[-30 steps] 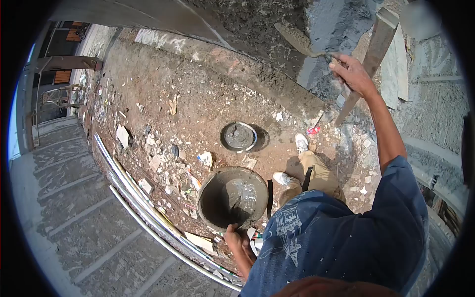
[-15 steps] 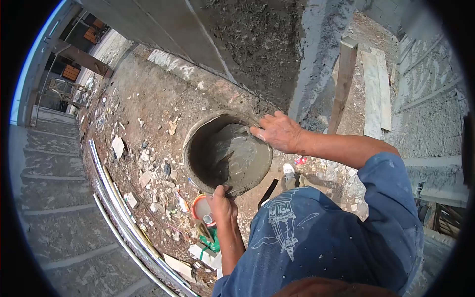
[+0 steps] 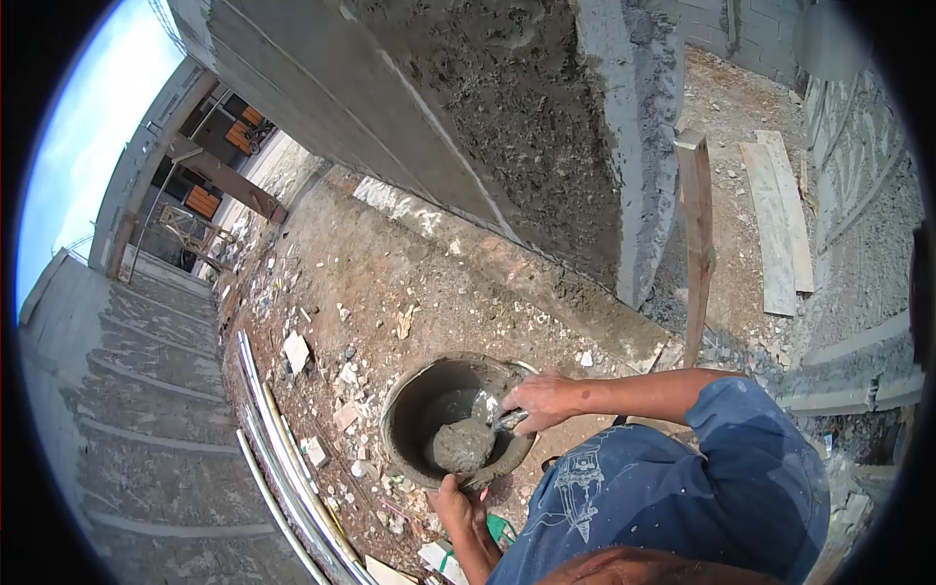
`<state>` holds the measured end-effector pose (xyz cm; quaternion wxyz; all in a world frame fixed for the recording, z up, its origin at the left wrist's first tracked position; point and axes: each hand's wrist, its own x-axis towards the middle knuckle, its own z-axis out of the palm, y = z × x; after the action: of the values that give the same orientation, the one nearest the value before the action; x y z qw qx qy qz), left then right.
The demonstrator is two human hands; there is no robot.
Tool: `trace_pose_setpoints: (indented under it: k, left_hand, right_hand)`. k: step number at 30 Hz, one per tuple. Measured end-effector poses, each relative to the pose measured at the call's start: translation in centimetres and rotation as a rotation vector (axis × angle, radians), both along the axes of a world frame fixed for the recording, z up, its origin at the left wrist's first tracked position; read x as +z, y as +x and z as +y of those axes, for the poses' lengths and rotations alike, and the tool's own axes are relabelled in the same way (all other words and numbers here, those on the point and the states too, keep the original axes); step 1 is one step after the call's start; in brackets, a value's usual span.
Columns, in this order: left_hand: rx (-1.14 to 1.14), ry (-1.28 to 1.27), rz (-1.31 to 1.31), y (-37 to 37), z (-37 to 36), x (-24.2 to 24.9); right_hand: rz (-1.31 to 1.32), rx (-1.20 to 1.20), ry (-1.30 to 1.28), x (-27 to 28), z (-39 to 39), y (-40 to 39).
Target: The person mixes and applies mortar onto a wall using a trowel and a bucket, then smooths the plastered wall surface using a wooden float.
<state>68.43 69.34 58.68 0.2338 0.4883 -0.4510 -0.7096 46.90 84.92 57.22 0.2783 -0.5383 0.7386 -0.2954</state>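
A round, mortar-crusted bucket [image 3: 394,444] is tilted in front of my body, with a lump of wet grey mortar [image 3: 463,446] inside. My left hand [image 3: 454,501] grips its near rim, thumb over the edge. At the right side of the opening, my right hand [image 3: 542,401] is closed round the handle of what looks like a metal trowel [image 3: 507,420]. The trowel's blade is mostly hidden inside the bucket.
A partly plastered wall [image 3: 507,127] rises ahead. An upright wooden post [image 3: 695,234] and loose boards [image 3: 772,224] are at the right. Long pipes [image 3: 292,468] lie at the left beside another wall [image 3: 156,409]. Rubble covers the ground [image 3: 390,283].
The view has tilted up, and the bucket appears lower. My right hand has moved from the far rim to the right side of the opening. The mortar now shows as a lump.
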Motion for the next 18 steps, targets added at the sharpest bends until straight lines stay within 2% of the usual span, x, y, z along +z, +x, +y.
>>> trace_pose_setpoints:
  k: [2,4,7,8,9,10,11,12,13,14,16,18]
  left_hand:
    - [0.058,0.032,-0.046,0.3,0.5,0.8]
    - [0.062,0.008,-0.179,2.1,-1.3,-1.9]
    - [0.133,0.018,-0.278,1.3,-0.8,-2.7]
    - [0.133,0.029,-0.291,0.9,-0.5,-3.0]
    - [0.134,0.036,-0.313,0.6,-0.3,-3.2]
    - [0.134,0.043,-0.335,0.4,-0.1,-3.5]
    - [0.136,0.046,-0.369,0.3,0.3,-3.8]
    - [0.138,0.049,-0.398,0.1,0.4,-3.9]
    - [0.105,0.045,-0.422,-0.6,0.6,-3.7]
    - [0.073,0.049,-0.449,-1.2,1.1,-3.3]
    - [-0.025,0.105,-0.463,-2.1,1.6,-2.3]
    - [0.053,0.09,-0.284,-2.8,1.4,-5.3]
  right_hand:
    - [-0.173,0.063,-0.031,-0.2,0.0,-1.6]
    - [-0.265,0.139,-0.126,-2.0,0.2,-3.7]
    - [-0.83,0.096,0.037,-2.4,4.2,-9.8]
    - [-0.867,0.085,0.032,-3.4,5.7,-12.9]
    - [-0.754,-0.019,0.014,-3.5,8.1,-16.8]
    - [-0.636,-0.196,-0.048,-0.7,11.2,-20.5]
    - [-0.614,-0.442,-0.233,-0.2,14.1,-24.1]
    - [-0.392,-0.768,-0.318,3.8,16.9,-25.9]
    - [-0.225,-0.945,-0.457,7.5,19.8,-26.9]
    - [-0.083,-1.033,-0.484,11.8,21.6,-25.6]
    - [0.098,-1.057,-0.425,15.5,22.0,-22.5]
    - [0.349,-0.873,-0.227,16.1,20.6,-19.7]
